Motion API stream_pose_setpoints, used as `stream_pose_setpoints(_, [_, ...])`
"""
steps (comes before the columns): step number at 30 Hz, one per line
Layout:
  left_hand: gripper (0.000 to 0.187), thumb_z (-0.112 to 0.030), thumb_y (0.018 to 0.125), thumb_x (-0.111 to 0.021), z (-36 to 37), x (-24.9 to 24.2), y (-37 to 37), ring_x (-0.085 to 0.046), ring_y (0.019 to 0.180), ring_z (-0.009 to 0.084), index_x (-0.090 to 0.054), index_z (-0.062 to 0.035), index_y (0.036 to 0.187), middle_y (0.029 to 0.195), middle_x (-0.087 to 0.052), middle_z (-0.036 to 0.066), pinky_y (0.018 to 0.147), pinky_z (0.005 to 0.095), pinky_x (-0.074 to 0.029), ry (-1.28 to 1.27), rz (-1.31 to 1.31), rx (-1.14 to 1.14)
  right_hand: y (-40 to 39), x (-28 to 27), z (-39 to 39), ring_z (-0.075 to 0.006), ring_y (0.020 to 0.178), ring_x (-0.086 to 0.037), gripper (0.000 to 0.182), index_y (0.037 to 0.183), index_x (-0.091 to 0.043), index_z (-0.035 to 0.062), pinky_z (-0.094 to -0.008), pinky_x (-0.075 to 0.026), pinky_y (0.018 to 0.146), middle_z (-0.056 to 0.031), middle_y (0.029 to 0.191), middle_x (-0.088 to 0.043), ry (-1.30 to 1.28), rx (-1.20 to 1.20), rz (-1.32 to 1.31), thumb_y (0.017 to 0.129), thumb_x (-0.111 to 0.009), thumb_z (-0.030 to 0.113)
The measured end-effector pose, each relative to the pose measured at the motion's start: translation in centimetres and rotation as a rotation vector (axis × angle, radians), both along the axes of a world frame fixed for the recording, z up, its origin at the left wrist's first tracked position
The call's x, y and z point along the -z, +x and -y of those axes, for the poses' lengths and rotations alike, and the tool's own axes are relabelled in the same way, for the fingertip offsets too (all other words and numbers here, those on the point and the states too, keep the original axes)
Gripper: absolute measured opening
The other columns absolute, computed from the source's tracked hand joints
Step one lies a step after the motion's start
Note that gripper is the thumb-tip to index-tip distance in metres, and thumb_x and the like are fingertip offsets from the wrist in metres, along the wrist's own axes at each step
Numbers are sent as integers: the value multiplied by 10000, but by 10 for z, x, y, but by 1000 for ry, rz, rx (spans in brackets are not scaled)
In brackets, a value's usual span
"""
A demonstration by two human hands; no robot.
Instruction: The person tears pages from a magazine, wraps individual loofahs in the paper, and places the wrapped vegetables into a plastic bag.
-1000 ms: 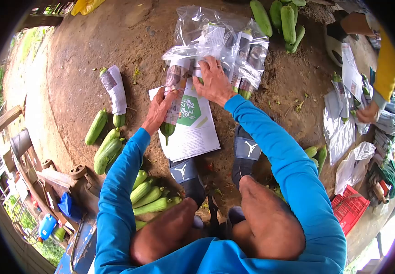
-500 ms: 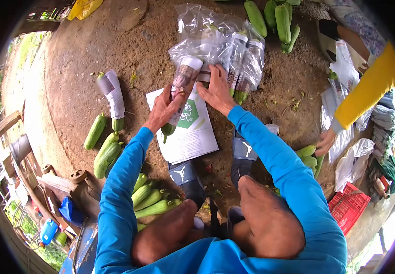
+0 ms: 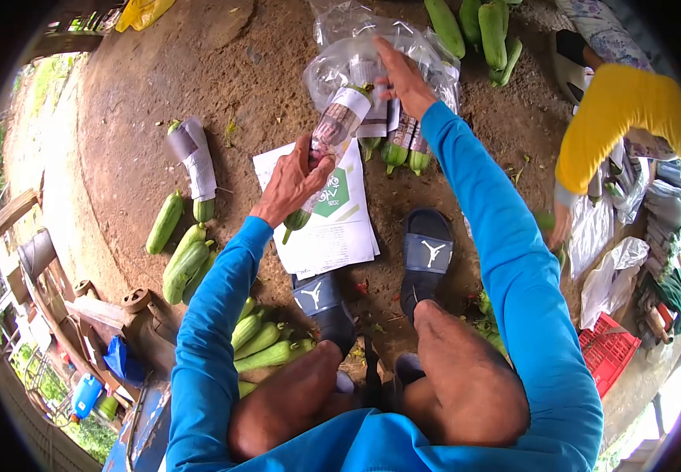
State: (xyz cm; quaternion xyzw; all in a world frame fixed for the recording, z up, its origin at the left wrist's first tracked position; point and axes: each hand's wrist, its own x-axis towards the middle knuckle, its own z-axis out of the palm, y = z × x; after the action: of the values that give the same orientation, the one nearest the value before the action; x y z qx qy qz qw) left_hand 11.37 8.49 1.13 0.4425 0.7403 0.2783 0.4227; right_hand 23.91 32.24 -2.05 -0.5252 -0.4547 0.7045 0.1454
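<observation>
My left hand (image 3: 292, 182) is closed around a green gourd wrapped in printed paper (image 3: 339, 124), which tilts up toward a clear plastic bag (image 3: 333, 71). My right hand (image 3: 405, 82) has its fingers stretched out and apart at the mouth of the bag, against the plastic. Inside the bag lie several paper-wrapped gourds (image 3: 400, 140), their green ends pointing at me. Beneath my left hand is a stack of printed sheets (image 3: 333, 240) with a green emblem.
Left of the sheets lie another wrapped gourd (image 3: 196, 169) and bare gourds (image 3: 185, 271); more gourds (image 3: 258, 342) are by my leg and at the top (image 3: 492, 35). On the right, a co-worker's yellow sleeve (image 3: 612, 118) reaches down near plastic bags (image 3: 612, 279) and a red crate (image 3: 606, 354).
My right hand has moved up and right to the bag's mouth, and the plastic there has lifted. The wrapped gourd has shifted up toward it. The co-worker's arm has bent and moved.
</observation>
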Motion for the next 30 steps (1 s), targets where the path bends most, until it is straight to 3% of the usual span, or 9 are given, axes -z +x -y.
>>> stream_pose_setpoints(3, [484,-432,928,-616,-1,-3,0,-638,590,275,-496,9,1087,662,-626,150,610,398,-506,37,33,-16,-8,-11,7,-259,1366,-453,692,1405,-514,86,-404,-452,1057,-143,1436,-478,721,-290,-159,937,-539,595])
stream_pose_setpoints(4, [484,-432,928,-616,-1,-2,0,-638,590,275,-496,9,1087,662,-626,150,610,398,-506,38,34,-18,-6,-17,20,-259,1366,-453,692,1405,-514,86,-404,-452,1057,-143,1436,-478,721,-293,-159,937,-539,595])
stream_pose_setpoints(6, [472,-438,929,-616,-1,1,-1,-659,668,271,-506,7,1047,741,-652,172,659,404,-510,17,12,-17,4,-28,49,-333,1182,-561,487,1237,-592,35,-419,-466,1015,-149,1271,-564,1407,-548,-102,921,-637,403])
stream_pose_setpoints(10, [489,-434,924,-627,5,2,-4,-663,854,238,-534,12,1101,942,-677,193,762,388,-510,132,-186,158,36,-5,67,-382,1154,-560,325,1112,-595,29,-442,-490,973,-154,1191,-568,1228,-689,-48,894,-631,267])
stream_pose_setpoints(12, [570,-421,910,-650,3,-1,-5,-623,997,237,-512,-2,1271,1111,-662,162,877,376,-483,-121,310,-113,39,8,56,-377,1078,-570,211,1062,-582,33,-449,-478,926,-154,1144,-554,1091,-562,139,870,-605,116])
stream_pose_setpoints(18, [595,-433,895,-654,6,24,-14,-587,963,188,-542,23,1261,1126,-646,140,855,341,-479,20,309,-247,24,18,42,-397,1057,-607,419,1235,-549,6,-488,-519,922,-159,1199,-529,1258,-746,218,896,-574,252])
stream_pose_setpoints(24, [575,-465,870,-649,-6,31,-36,-585,876,181,-572,12,1181,1017,-650,119,779,335,-482,19,287,-274,1,31,46,-453,821,-659,537,1249,-508,1,-521,-579,739,-224,1177,-511,1219,-624,441,857,-638,344])
stream_pose_setpoints(26, [590,-497,856,-641,-6,43,-40,-583,826,189,-575,11,1148,977,-643,121,741,344,-480,-81,297,-524,-1,29,46,-445,838,-663,562,1262,-507,-3,-520,-578,744,-233,1176,-524,1166,-607,507,855,-645,360])
stream_pose_setpoints(30, [581,-505,857,-633,0,28,-30,-579,808,191,-569,14,1110,955,-636,122,727,354,-479,-36,206,-467,-11,24,51,-453,952,-658,699,1344,-462,-24,-528,-547,816,-255,1218,-582,1108,-636,716,868,-635,456])
